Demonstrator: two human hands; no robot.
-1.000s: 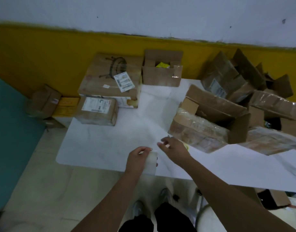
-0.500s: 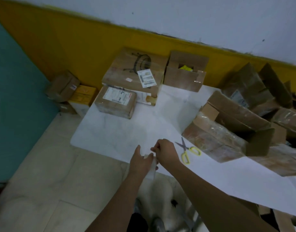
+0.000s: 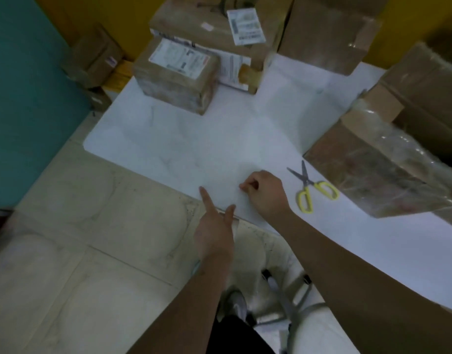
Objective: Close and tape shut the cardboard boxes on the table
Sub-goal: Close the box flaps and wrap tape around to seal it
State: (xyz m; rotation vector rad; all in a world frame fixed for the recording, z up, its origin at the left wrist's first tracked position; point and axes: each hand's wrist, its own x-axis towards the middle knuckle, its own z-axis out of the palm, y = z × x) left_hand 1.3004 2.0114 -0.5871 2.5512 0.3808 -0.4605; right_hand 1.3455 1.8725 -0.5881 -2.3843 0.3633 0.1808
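My left hand (image 3: 214, 226) hovers at the white table's (image 3: 194, 139) near edge and holds a clear tape roll (image 3: 234, 222), mostly hidden under the palm, with index finger and thumb stretched out. Just right of it, my right hand (image 3: 265, 194) rests on the table with curled fingers pinching what looks like the tape end. A taped, labelled small box (image 3: 173, 72) stands at the far left of the table. A larger labelled box (image 3: 219, 24) sits behind it. A plastic-wrapped open box (image 3: 386, 162) lies at the right.
Yellow-handled scissors (image 3: 311, 187) lie open right of my right hand. Another brown box (image 3: 327, 34) stands at the back. More boxes (image 3: 94, 57) sit on the floor by the teal wall. A metal stool frame (image 3: 296, 302) and my shoes are below the table edge.
The camera has tilted down and closer. My hands have drawn apart, the right one moving onto the table, the left staying at the edge with its index finger now stretched out.
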